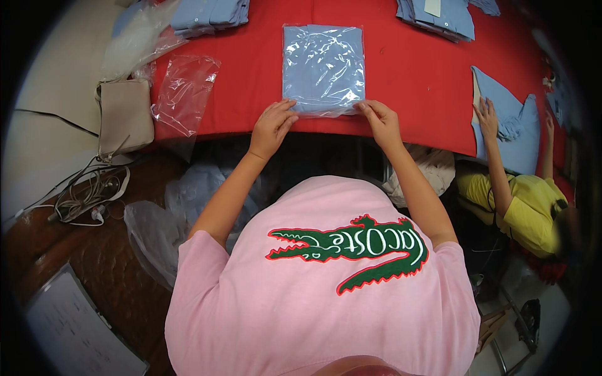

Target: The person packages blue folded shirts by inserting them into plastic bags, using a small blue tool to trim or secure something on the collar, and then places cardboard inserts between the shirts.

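Observation:
A folded light-blue shirt in a clear plastic bag [323,69] lies flat on the red-covered table, its near end by the table's front edge. My left hand [273,128] has its fingers closed on the near left corner of the bag. At the near right corner, my right hand [381,122] pinches the plastic between thumb and fingers. Glare on the wrap hides some of the shirt's detail.
Folded blue shirts [210,14] are stacked at the far left, with more shirts [439,19] at the far right. An empty clear bag [186,88] lies left, beside a beige pouch [125,116]. On the right, a co-worker in yellow [533,207] handles a blue garment [517,135].

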### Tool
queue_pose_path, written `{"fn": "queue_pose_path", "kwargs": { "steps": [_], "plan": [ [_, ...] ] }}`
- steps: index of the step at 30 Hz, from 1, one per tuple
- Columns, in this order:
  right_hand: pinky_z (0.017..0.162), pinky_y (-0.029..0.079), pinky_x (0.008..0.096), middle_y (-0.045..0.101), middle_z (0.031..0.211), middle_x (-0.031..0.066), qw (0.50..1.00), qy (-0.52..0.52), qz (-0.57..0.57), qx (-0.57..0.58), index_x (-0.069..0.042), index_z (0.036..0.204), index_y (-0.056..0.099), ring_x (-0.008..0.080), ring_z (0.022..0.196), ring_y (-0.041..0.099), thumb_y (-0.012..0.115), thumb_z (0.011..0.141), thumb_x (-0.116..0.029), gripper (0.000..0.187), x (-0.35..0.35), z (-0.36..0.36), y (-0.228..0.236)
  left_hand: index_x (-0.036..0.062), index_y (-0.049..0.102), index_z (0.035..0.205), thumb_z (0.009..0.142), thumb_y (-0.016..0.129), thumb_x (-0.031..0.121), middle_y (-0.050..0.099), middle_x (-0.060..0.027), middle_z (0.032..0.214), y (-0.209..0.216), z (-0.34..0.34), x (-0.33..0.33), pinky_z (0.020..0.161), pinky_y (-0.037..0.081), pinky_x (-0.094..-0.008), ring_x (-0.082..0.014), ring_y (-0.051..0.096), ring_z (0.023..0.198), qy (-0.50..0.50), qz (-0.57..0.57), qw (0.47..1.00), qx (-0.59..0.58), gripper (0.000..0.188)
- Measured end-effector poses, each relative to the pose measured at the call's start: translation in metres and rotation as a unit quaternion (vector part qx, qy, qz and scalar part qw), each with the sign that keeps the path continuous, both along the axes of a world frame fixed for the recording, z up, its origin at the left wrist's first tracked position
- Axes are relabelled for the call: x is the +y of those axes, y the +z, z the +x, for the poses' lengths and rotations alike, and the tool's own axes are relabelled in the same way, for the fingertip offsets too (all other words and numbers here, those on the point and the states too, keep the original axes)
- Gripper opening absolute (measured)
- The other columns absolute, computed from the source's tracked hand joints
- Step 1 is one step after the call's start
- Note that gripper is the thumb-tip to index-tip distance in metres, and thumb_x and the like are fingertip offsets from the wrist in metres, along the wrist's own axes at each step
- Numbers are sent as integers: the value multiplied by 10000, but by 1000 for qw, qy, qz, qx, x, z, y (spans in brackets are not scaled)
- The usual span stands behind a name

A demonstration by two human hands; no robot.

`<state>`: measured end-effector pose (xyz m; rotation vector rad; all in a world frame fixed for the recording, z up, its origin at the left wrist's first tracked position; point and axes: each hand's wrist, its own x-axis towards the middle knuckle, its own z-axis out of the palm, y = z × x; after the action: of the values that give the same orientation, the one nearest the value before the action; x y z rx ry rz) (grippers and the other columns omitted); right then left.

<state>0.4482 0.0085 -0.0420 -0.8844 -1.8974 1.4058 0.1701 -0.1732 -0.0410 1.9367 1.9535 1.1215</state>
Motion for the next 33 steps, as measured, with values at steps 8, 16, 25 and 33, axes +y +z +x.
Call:
{"fn": "queue_pose_path", "kwargs": {
  "steps": [8, 16, 25, 33],
  "plan": [
    [661, 566, 375, 708, 750, 87, 969, -161, -156, -105, -35, 999, 703, 171, 713, 721, 569, 1121, -271, 297, 23, -61, 2, -14, 704, 1053, 1137, 564, 297, 695, -100, 747, -3, 4, 81, 577, 545, -302, -159, 693, 602, 216, -162, 862, -428, 352],
    [710, 559, 511, 736, 851, 105, 906, -195, 71, -369, -119, 1009, 640, 356, 820, 741, 646, 1049, -328, 213, 35, -74, -4, 3, 649, 1078, 1073, 644, 254, 695, -140, 825, 12, -7, 99, 650, 575, -423, -269, 714, 695, 239, -273, 899, -245, 251],
    [1186, 394, 516, 568, 1521, 173, 896, -123, 362, -224, -61, 1454, 548, 375, 1434, 519, 660, 1011, -154, 466, 61, -92, 22, 122, 526, 1548, 966, 739, 225, 430, -191, 1641, 25, -20, 131, 1234, 352, -563, -406, 420, 1513, 83, -85, 989, 91, 628],
    [1299, 264, 544, 352, 1722, 199, 901, -41, 329, -280, -77, 1642, 417, 385, 1596, 327, 534, 1082, -201, 585, 74, -138, -9, 252, 426, 1666, 1089, 549, 441, 262, -134, 1773, -15, -27, 190, 1296, 165, -660, -453, 230, 1620, 14, -93, 985, 148, 620]
  ]
}}
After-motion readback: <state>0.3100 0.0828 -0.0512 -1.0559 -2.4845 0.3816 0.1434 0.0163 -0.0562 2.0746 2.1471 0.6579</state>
